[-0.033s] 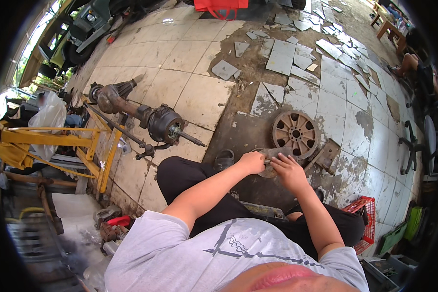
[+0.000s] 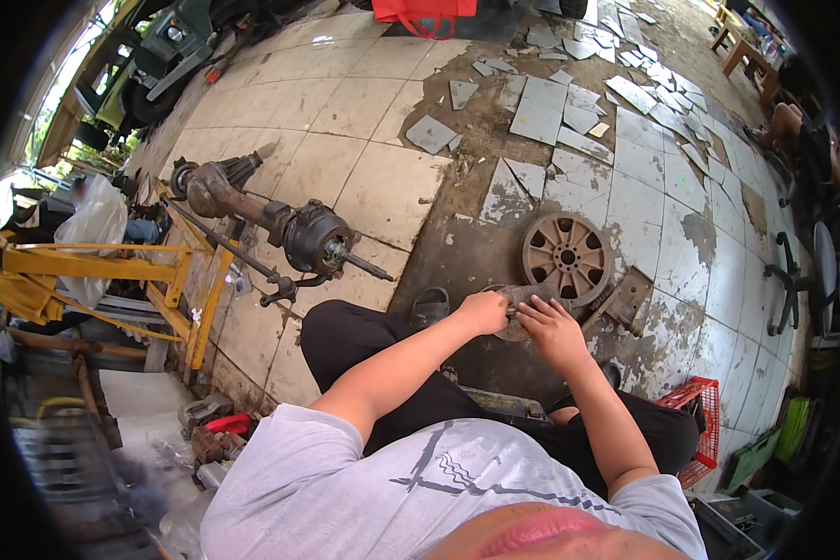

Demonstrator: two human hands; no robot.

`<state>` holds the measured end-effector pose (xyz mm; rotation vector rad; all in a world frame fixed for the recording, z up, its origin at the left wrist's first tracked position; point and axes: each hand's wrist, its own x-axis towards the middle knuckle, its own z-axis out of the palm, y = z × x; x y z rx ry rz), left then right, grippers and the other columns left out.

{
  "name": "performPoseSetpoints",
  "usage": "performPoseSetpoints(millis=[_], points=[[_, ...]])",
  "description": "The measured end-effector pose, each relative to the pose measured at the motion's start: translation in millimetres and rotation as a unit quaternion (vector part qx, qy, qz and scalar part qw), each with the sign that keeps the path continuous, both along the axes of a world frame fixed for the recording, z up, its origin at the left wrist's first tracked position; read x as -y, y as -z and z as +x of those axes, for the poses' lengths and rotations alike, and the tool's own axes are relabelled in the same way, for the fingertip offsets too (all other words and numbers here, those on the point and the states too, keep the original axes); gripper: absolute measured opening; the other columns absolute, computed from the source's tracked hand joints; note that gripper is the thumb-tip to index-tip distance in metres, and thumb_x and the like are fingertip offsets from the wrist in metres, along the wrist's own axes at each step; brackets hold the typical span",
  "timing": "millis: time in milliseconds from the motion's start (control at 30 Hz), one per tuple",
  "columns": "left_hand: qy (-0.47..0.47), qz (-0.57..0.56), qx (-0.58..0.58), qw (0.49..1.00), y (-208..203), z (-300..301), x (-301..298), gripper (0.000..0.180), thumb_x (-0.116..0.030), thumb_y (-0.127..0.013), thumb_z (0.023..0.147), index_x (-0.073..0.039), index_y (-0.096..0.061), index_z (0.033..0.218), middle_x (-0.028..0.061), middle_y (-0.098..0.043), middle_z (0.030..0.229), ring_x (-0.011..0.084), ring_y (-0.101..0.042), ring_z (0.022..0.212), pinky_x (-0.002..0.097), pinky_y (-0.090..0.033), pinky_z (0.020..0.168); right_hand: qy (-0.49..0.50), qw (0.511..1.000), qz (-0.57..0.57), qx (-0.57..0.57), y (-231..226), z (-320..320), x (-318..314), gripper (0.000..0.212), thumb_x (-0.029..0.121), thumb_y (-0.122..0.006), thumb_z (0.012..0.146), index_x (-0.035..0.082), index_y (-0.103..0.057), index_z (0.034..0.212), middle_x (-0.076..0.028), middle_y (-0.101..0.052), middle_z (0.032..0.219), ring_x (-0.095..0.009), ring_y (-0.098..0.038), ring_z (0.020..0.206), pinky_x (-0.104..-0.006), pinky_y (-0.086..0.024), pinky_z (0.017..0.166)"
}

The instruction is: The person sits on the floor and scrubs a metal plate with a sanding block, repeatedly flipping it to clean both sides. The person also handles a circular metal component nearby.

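Observation:
Between my hands is a grey-brown, flat-looking metal part [image 2: 532,293] with a rounded end, its lower side hidden by my fingers. My left hand [image 2: 483,313] is closed at the part's left edge. The fingers of my right hand [image 2: 553,329] lie over its near edge and grip it; that thumb is hidden. Below the hands a round metal disc [image 2: 512,331] shows in part. Just beyond the part lies a rusty spoked flywheel [image 2: 538,252] with a toothed rim, flat on the floor.
A metal bracket [image 2: 630,294] lies right of the flywheel. A dark sandal [image 2: 429,306] is by my left knee. An axle assembly [image 2: 285,224] stands left, near a yellow frame [image 2: 112,266]. Broken tiles [image 2: 541,107] lie ahead; a red crate [image 2: 709,420] is at my right knee.

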<state>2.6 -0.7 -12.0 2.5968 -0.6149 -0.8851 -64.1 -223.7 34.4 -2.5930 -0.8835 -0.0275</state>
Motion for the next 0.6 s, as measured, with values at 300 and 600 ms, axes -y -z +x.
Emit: performPoseSetpoints(millis=[300, 600], points=[[0.004, -0.011, 0.003, 1.0, 0, -3, -1, 0.046, -0.02, -0.068, 0.082, -0.009, -0.072, 0.126, 0.0212, -0.077, 0.108, 0.0402, -0.074, 0.105, 0.0529, -0.06, 0.09, 0.012, 0.999, -0.014, -0.033, -8, 2, -1, 0.036, 0.015, -0.066, 0.096, 0.011, -0.072, 0.131, -0.004, -0.068, 0.147, -0.031, -0.056, 0.143, -0.0523, -0.045, 0.118], [-0.009, -0.016, -0.006, 1.0, -7, -2, 0, 0.037, -0.02, -0.068, 0.082, -0.008, -0.074, 0.117, 0.0217, -0.077, 0.107, 0.0401, -0.074, 0.106, 0.0535, -0.059, 0.091, 0.031, 0.999, -0.019, -0.029, -9, 1, 0, 0.035, 0.015, -0.066, 0.096, 0.012, -0.073, 0.131, -0.004, -0.067, 0.148, -0.031, -0.056, 0.144, -0.053, -0.044, 0.119]])
